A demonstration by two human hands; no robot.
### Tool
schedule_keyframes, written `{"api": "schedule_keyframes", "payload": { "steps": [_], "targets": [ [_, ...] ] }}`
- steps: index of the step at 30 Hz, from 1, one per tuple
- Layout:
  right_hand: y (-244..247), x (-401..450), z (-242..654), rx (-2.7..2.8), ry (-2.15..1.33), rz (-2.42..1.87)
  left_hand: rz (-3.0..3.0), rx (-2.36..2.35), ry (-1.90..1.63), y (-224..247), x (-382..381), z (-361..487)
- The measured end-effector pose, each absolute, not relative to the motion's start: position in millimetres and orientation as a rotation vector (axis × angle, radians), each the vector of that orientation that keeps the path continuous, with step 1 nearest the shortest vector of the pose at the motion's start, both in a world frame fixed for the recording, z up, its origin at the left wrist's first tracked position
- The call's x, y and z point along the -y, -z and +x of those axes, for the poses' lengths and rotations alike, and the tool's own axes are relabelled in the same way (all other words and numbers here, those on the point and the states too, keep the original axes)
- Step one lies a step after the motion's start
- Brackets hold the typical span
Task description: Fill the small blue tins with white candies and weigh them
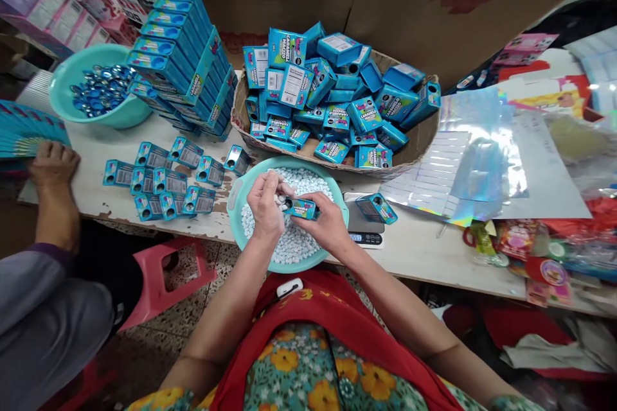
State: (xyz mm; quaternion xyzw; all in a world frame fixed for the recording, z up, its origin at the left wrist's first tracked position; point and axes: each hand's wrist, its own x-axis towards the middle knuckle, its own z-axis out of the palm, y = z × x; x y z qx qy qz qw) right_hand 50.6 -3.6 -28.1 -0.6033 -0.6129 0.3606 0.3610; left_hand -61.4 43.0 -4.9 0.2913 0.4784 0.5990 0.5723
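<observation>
Over a mint-green basin [234, 198] of small white candies [299, 241], my right hand [328, 221] grips a small blue candy box [299, 208], lying on its side with one end towards my left hand. My left hand [267, 205] is closed around some white candies [280, 198] at that end of the box. Just right of the basin, another blue box [376, 208] rests on a small digital scale [366, 239]. Several similar boxes [168, 181] stand in a cluster on the table to the left.
Behind the basin sits a cardboard tray [405, 164] heaped with blue boxes. A tall stack of blue boxes [178, 58] and a basin [62, 99] of shiny blue pieces stand left. A co-worker's hand [54, 164] is at far left. Shiny sheets [482, 154] lie right.
</observation>
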Motion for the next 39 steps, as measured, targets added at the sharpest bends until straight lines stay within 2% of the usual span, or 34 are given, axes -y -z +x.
{"api": "schedule_keyframes", "payload": {
  "steps": [10, 17, 21, 25, 28, 32, 35, 39],
  "targets": [
    [19, 6, 53, 1.587, -0.926, -1.441, 0.716, -0.958, -1.430, -9, -39, -65],
    [35, 2, 55, 1.509, -0.950, -1.466, 0.690, -0.828, -0.987, 1, -52, -77],
    [32, 9, 72, 1.409, -0.941, -1.407, 1.095, -1.212, -1.071, 31, -67, -103],
    [28, 18, 88, 1.350, -0.887, -1.448, 1.873, -1.680, -0.666, 87, -67, -114],
    [27, 22, 92, 1.344, -0.871, -1.461, 2.032, -1.825, -0.443, 114, -56, -102],
    [26, 25, 92, 1.364, -0.854, -1.498, 1.929, -1.805, -0.370, 119, -48, -81],
    [26, 28, 93, 1.376, -0.832, -1.572, 1.621, -1.750, -0.593, 115, -49, -75],
    [24, 32, 95, 1.425, -0.796, -1.619, 0.883, -1.555, -0.920, 98, -50, -75]
  ]
}}
